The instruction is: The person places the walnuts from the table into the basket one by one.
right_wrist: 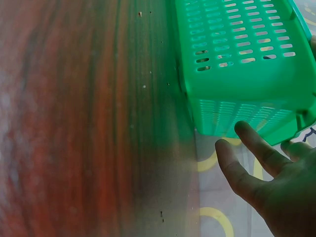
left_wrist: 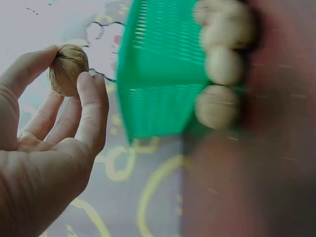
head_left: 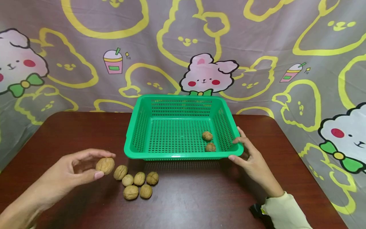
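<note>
Left hand (head_left: 71,170) pinches a walnut (head_left: 105,165) between curled fingers, lifted clear; right hand (head_left: 251,159), fingers loosely extended, steadies the green basket (head_left: 183,156) at its corner.

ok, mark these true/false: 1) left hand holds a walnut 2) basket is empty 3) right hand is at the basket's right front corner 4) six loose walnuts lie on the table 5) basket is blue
1) True: the left hand pinches a walnut in its fingers.
2) False: two walnuts in the basket.
3) True: the right hand touches the basket there.
4) True: the loose walnuts number six.
5) False: it is green.
</note>
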